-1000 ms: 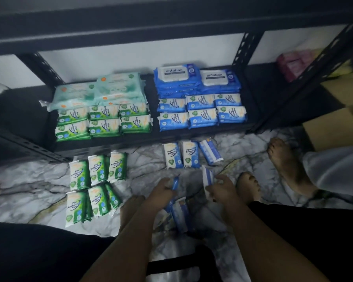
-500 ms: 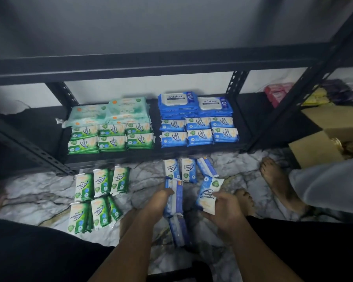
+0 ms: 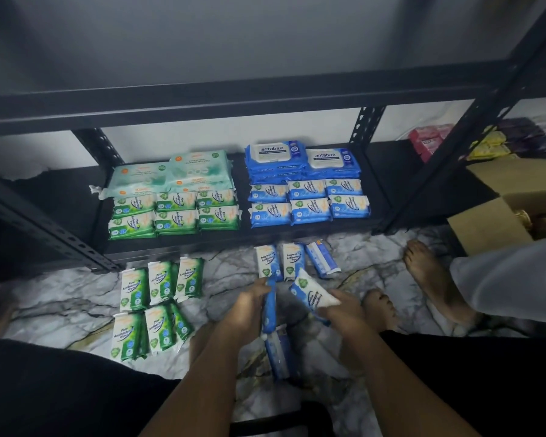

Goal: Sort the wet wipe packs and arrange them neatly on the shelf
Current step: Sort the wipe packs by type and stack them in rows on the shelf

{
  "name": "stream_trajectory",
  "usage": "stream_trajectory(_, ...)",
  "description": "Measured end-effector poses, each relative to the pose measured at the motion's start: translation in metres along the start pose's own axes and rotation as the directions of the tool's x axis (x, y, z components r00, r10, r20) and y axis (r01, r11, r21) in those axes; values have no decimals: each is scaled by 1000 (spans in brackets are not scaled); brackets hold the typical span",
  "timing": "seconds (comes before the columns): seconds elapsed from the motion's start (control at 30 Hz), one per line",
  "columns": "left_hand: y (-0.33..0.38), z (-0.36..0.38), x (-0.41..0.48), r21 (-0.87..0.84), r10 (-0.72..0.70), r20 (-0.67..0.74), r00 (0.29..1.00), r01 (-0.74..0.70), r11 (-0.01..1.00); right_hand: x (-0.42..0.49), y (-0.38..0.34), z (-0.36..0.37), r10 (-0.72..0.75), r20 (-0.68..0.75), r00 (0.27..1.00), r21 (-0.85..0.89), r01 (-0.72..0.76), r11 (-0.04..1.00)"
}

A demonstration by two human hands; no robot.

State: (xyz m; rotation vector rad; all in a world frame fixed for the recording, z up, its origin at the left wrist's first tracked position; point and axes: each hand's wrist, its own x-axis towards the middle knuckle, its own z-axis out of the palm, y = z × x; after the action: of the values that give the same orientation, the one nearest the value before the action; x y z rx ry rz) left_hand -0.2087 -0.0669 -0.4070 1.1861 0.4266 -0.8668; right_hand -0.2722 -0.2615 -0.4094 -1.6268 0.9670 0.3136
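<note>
My left hand (image 3: pixel 246 310) grips a small blue wipe pack (image 3: pixel 270 305) held on edge above the marble floor. My right hand (image 3: pixel 341 313) holds another small blue pack (image 3: pixel 312 294), face up and tilted. One more blue pack (image 3: pixel 278 351) lies on the floor below them, and three stand just ahead (image 3: pixel 292 260). Several small green packs (image 3: pixel 158 304) lie in two rows on the floor to the left. On the black bottom shelf (image 3: pixel 297 234), green packs (image 3: pixel 174 212) fill the left side and blue packs (image 3: pixel 309 200) the right, with large packs behind.
A black upper shelf beam (image 3: pixel 265 102) runs overhead, with slotted posts (image 3: pixel 432 171) at the sides. An open cardboard box (image 3: pixel 517 212) sits at right. Another person's bare foot (image 3: pixel 435 279) and grey sleeve (image 3: pixel 511 279) are close on the right. My own foot (image 3: pixel 382 310) is beside my right hand.
Both hands have lifted blue packs off the floor. The right-hand pack has turned face up and tilted. The view has tipped upward, showing more of the upper shelf.
</note>
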Motion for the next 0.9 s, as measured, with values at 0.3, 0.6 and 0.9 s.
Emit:
stream_trajectory(0.3,-13,-19,16,246,148,-81,986,-124,961,14,2,4,30,-39,999,439,-10,898)
stream_trajectory(0.6,-17,-26,21,354,226,-170,959,-154,922,15,8,5,59,-21,998,352,-48,935)
stream_trajectory(0.9,-38,-48,51,548,265,-204,943,-114,828,44,26,18,-78,-43,996,195,85,977)
